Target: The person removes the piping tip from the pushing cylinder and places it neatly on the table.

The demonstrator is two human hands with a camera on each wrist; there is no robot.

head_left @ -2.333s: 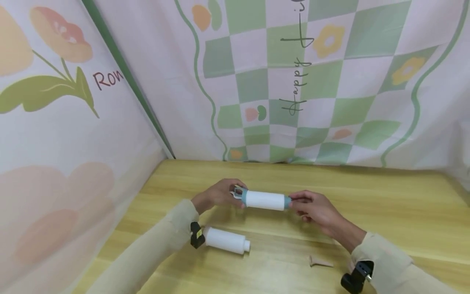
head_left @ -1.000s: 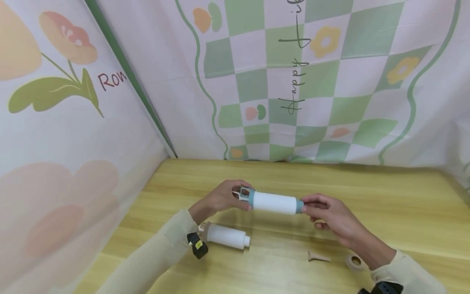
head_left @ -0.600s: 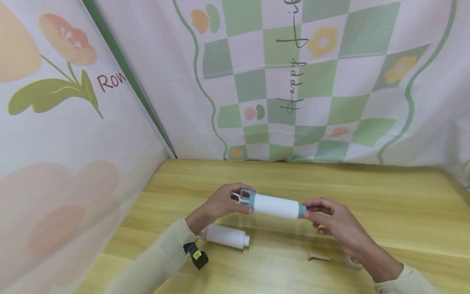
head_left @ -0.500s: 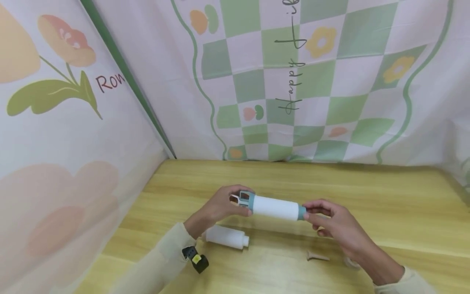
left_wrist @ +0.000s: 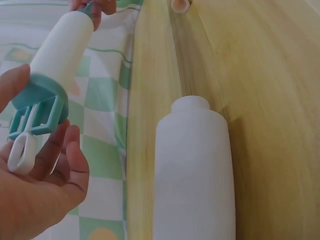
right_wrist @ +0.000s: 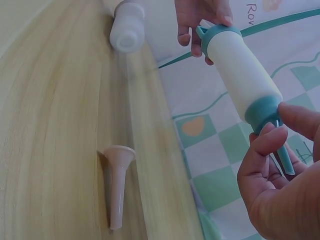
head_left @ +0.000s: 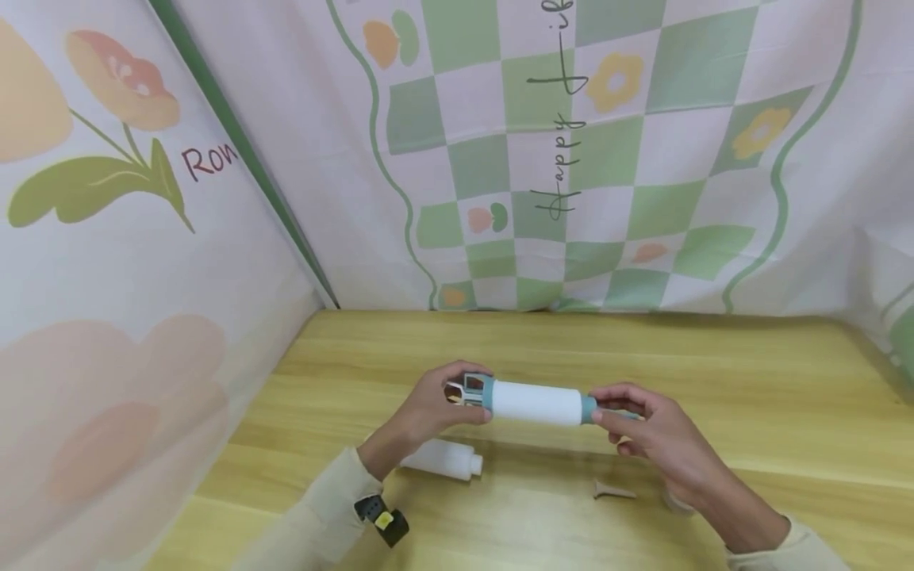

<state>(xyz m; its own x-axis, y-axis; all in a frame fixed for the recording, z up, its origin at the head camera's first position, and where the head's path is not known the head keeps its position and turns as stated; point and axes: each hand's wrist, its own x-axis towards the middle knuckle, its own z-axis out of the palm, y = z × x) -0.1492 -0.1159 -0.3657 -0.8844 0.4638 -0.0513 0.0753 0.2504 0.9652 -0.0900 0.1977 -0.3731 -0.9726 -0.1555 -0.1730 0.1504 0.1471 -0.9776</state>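
A white bottle (head_left: 535, 403) with teal fittings is held level above the table between both hands. My left hand (head_left: 424, 406) grips its teal collar (left_wrist: 42, 92), which has an open frame and a white loop (left_wrist: 22, 152) poking out. At the other end, my right hand (head_left: 660, 434) pinches the teal cap (right_wrist: 263, 111) with thumb and fingers. A slim teal spout (right_wrist: 285, 159) extends from that cap past the fingers. Below the left wrist a second white bottle (left_wrist: 194, 175) lies on its side with its bare neck facing right; the left arm hides its far end in the head view.
A pink flared nozzle (right_wrist: 117, 185) lies on the wooden table (head_left: 543, 531) in front of the right hand. Mostly behind the right wrist is a pale ring (head_left: 677, 503). Patterned curtains (head_left: 543, 159) hang at the back and left.
Over the last two seconds the held bottle has shifted to the right with both hands. The teal spout now shows beyond the right fingers. Both hands keep their hold.
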